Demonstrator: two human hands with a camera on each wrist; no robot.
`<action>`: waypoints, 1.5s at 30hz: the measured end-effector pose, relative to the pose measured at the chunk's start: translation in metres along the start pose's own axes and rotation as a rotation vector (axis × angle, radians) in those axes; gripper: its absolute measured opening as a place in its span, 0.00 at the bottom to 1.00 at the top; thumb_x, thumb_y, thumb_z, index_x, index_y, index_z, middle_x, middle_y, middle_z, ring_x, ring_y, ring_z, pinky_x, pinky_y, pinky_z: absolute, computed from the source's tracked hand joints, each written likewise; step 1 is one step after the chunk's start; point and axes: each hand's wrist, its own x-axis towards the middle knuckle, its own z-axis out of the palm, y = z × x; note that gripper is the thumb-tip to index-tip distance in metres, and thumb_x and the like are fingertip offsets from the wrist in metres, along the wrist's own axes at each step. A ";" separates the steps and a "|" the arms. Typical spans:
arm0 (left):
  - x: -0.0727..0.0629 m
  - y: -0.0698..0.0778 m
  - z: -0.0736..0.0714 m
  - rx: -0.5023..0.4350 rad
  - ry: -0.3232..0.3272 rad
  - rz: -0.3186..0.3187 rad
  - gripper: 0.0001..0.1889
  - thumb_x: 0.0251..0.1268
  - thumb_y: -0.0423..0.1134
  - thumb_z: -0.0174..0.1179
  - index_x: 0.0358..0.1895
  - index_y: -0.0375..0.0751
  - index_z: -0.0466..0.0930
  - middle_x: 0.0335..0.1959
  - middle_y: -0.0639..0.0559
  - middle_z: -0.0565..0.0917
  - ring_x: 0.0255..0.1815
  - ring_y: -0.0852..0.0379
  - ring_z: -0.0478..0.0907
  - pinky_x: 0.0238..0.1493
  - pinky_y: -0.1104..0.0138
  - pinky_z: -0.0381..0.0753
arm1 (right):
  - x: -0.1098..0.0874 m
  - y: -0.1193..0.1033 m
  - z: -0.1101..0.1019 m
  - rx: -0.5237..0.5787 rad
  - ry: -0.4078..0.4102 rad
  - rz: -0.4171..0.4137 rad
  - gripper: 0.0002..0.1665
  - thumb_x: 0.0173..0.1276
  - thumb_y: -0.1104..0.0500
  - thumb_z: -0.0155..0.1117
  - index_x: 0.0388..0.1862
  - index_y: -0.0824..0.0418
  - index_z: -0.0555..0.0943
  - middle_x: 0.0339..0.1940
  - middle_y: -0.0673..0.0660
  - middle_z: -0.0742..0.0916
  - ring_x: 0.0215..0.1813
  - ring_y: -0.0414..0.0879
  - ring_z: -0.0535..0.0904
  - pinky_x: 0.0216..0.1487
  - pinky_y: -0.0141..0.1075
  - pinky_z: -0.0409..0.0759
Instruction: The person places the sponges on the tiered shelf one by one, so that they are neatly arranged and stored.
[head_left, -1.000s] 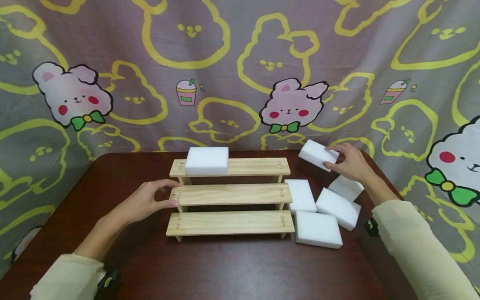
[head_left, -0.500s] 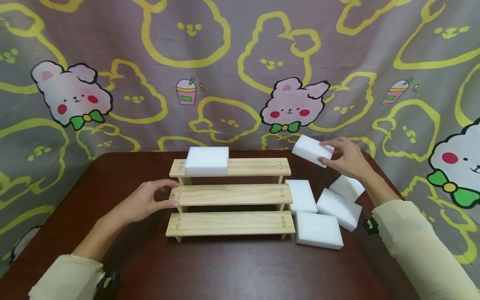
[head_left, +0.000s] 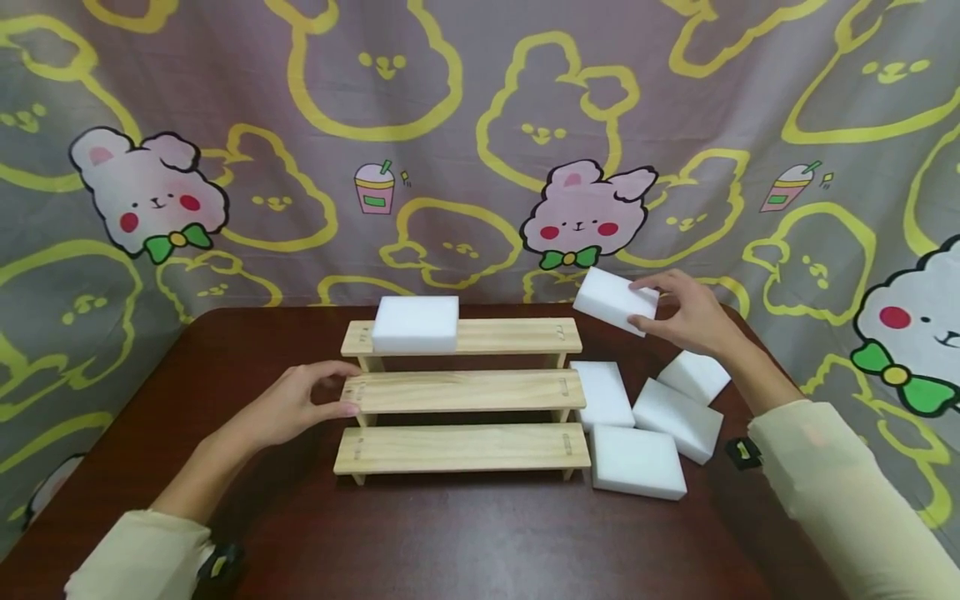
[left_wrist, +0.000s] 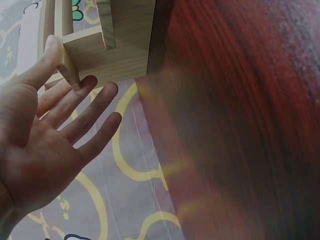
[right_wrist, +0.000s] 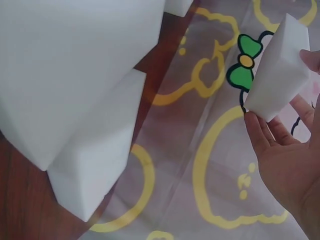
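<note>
A three-tier wooden display stand stands on the dark red-brown table. My left hand holds the left end of its middle plank between thumb and index finger; in the left wrist view the other fingers of that hand stretch out below. One white foam block lies on the top tier, towards its left end. My right hand pinches another white foam block by its right end. That block is tilted in the air behind and right of the stand; the right wrist view shows it between thumb and fingers.
Several loose white foam blocks lie right of the stand: a front one, one tilted onto its neighbour, and others behind. The brown table ends at a grey curtain with yellow cartoon outlines.
My right hand has moved left and slightly up with the foam block, towards the stand's top tier. My left hand has stayed at the middle plank.
</note>
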 end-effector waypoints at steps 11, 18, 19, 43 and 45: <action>0.001 0.001 -0.001 0.008 -0.003 -0.008 0.23 0.64 0.38 0.74 0.59 0.31 0.81 0.46 0.46 0.89 0.47 0.50 0.85 0.49 0.49 0.82 | 0.003 -0.022 -0.004 0.077 -0.031 0.014 0.29 0.65 0.60 0.76 0.63 0.66 0.80 0.66 0.70 0.77 0.62 0.70 0.77 0.61 0.65 0.75; 0.000 0.005 -0.001 0.018 0.007 -0.004 0.25 0.64 0.38 0.74 0.60 0.29 0.81 0.48 0.42 0.88 0.48 0.48 0.85 0.50 0.50 0.81 | 0.005 -0.038 -0.005 0.096 -0.035 -0.044 0.29 0.64 0.61 0.77 0.62 0.67 0.80 0.65 0.70 0.77 0.59 0.71 0.80 0.59 0.65 0.78; 0.000 0.006 -0.001 0.021 0.010 -0.004 0.25 0.64 0.39 0.74 0.60 0.29 0.81 0.49 0.42 0.88 0.48 0.48 0.85 0.50 0.50 0.81 | 0.005 -0.039 -0.005 0.099 -0.032 -0.059 0.29 0.63 0.61 0.77 0.62 0.68 0.81 0.64 0.70 0.78 0.59 0.70 0.80 0.59 0.64 0.78; 0.000 -0.001 0.001 0.050 0.027 0.067 0.22 0.64 0.37 0.74 0.58 0.31 0.82 0.47 0.46 0.89 0.47 0.48 0.84 0.49 0.46 0.81 | 0.016 -0.066 0.001 0.190 -0.028 -0.244 0.26 0.60 0.66 0.79 0.57 0.67 0.83 0.52 0.61 0.82 0.55 0.56 0.79 0.60 0.53 0.79; 0.000 -0.001 0.001 0.051 0.022 0.069 0.22 0.64 0.37 0.74 0.58 0.31 0.82 0.47 0.46 0.88 0.47 0.48 0.84 0.49 0.46 0.81 | 0.017 -0.068 0.002 0.196 -0.031 -0.256 0.26 0.60 0.65 0.79 0.57 0.66 0.84 0.52 0.61 0.82 0.55 0.56 0.79 0.60 0.55 0.79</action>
